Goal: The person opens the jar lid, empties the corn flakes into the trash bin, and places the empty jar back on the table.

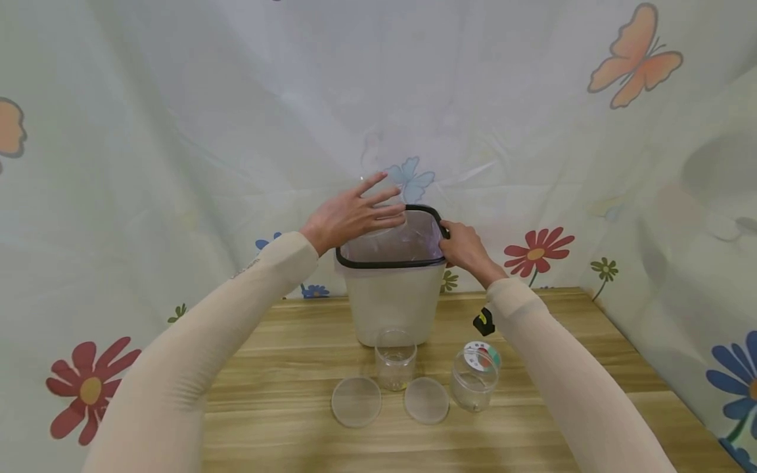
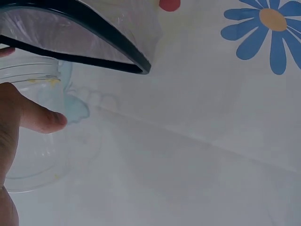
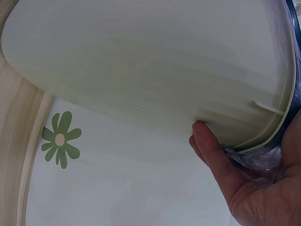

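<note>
A pale trash bin (image 1: 393,302) with a black rim ring (image 1: 390,265) and a thin clear liner (image 1: 408,240) stands at the back of the table. My left hand (image 1: 357,213), fingers spread, holds a clear plastic jar (image 2: 37,153) above the bin; the jar hardly shows in the head view. In the left wrist view its threaded neck points towards the bin's opening, with yellowish residue near the neck. My right hand (image 1: 464,246) grips the bin's right rim, the thumb and fingers on either side of the edge and liner.
On the wooden table (image 1: 284,407), two clear jars, one (image 1: 396,368) centre and one (image 1: 473,387) right, stand near two round translucent lids (image 1: 357,401). Behind the right jar lies a round white, red and green item (image 1: 480,355). A small black-and-yellow object (image 1: 483,322) lies farther back.
</note>
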### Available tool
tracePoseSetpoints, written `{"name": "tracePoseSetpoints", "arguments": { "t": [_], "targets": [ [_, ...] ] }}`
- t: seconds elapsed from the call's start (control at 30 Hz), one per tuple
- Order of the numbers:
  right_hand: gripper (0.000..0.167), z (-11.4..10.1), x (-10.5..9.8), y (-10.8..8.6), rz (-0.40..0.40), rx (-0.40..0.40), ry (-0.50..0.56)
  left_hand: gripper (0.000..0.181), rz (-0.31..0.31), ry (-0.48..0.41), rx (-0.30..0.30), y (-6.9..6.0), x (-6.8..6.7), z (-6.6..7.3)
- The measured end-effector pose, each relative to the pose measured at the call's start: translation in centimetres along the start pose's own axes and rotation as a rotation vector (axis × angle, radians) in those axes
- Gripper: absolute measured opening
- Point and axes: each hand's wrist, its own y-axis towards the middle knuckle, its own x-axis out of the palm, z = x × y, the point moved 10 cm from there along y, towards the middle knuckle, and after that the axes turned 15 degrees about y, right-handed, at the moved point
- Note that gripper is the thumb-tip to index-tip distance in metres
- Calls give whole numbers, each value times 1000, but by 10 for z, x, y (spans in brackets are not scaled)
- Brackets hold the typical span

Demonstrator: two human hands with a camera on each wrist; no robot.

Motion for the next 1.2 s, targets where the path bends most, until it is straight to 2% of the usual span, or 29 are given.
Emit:
{"name": "tracePoseSetpoints", "arguments": {
  "t": [0.1, 0.23, 0.3, 0.4, 0.57, 0.63, 0.7, 0.83, 0.9, 1.07, 1.2],
  "targets": [
    [60, 0, 0, 0, -2, 3, -1, 115, -5, -11, 9, 0, 2, 7],
    [60, -1, -3, -1, 1, 4, -4, 116, 2, -3, 65, 3, 0, 25],
    [60, -2, -4, -2, 5, 1, -4, 115, 12, -7, 77, 4, -1, 28],
    [60, -2, -4, -2, 2, 1, 4, 115, 12, -19, 57, 2, 0, 22],
    [60, 1, -1, -2, -15, 11, 16, 120, -21, -19, -46, -5, 5, -5],
    [60, 0, -1, -1, -13, 8, 16, 121, -32, -17, -66, -7, 6, -10],
    [60, 0, -2, 0, -9, 6, 14, 122, -33, -9, -48, -7, 7, -7],
    [60, 0, -2, 0, -11, 10, 10, 119, -6, -3, 25, -4, 4, 12],
    [60, 1, -1, 0, -16, 12, 9, 119, -7, -4, 40, -4, 4, 18],
    [60, 2, -1, 1, -14, 13, -6, 121, -13, -10, -6, -5, 6, 16],
    [62, 3, -4, 2, 2, 11, -25, 118, -19, -88, -71, -8, 7, 5]
  ]
}}
